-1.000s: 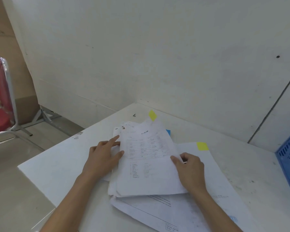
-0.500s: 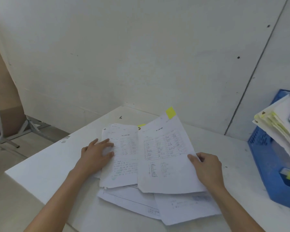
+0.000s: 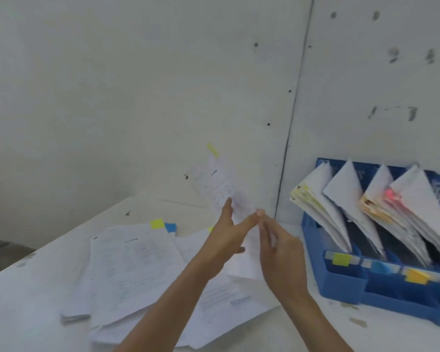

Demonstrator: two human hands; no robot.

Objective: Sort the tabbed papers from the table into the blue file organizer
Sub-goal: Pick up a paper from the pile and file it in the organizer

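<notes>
Both your left hand (image 3: 226,237) and right hand (image 3: 282,255) apparently pinch the blurred yellow-tabbed sheet (image 3: 221,184) upright over the far edge of the table (image 3: 36,288); guide it into the yellow-labelled slot (image 3: 326,240) of the blue file organizer (image 3: 346,285).

Flat, even, diffuse light; shadows faint, soft-edged. Whole frame soft. Heavy motion smear on raised sheet (image 3: 221,189) (print unreadable). Wall seam (image 3: 293,110) curves slightly, right of centre.
</notes>
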